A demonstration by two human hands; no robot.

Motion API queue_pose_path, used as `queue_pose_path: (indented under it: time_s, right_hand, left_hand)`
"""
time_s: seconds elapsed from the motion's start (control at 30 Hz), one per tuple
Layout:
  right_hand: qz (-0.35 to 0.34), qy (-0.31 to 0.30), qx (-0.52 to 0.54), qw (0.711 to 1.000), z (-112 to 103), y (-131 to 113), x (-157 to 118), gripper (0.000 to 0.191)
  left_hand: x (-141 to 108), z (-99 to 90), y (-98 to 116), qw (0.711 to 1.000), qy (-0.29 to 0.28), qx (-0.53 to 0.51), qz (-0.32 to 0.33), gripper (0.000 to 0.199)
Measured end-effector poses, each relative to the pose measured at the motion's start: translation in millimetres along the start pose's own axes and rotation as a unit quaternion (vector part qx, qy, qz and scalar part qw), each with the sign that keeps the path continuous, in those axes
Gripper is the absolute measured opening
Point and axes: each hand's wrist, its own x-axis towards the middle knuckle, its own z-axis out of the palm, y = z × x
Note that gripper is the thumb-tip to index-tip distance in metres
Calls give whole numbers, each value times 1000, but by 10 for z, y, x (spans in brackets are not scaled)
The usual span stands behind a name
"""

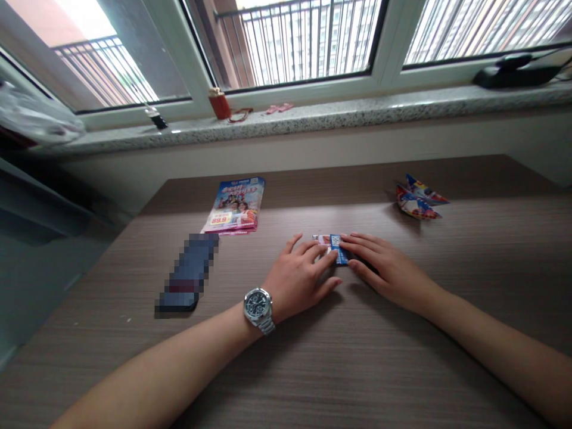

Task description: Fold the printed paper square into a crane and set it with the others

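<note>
Pressed flat under the fingers of both the left hand (298, 275) and the right hand (385, 269), just right of the pile of bright flyers (235, 206): small folded glossy paper (337, 247), likely light, thin, slippery, best pinched at an edge.

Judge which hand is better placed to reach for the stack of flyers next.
Left, probably. The left hand lies on the same side as the stack of flyers, up-left of it. The right hand, also pressing the folded paper, would have to cross over.
</note>
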Motion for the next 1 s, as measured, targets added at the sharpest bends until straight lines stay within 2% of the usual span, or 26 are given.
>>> queue_pose_path:
  time_s: [0.17,0.33,0.73,1.0]
  right_hand:
    - [3,2,11,1000,-43,-43,6,38]
    - [-3,1,13,1000,-44,-38,1,38]
    - [-34,-15,-12,999,-2,23,-29,45]
    - [-49,5,3,999,-40,32,-17,32]
  left_hand:
    - [-6,-16,14,999,-4,16,-36,48]
    - [-12,15,-7,999,-12,13,-35,51]
    - [6,72,-84,996,-6,-46,71,36]
    - [22,58,-97,999,44,-1,20,27]
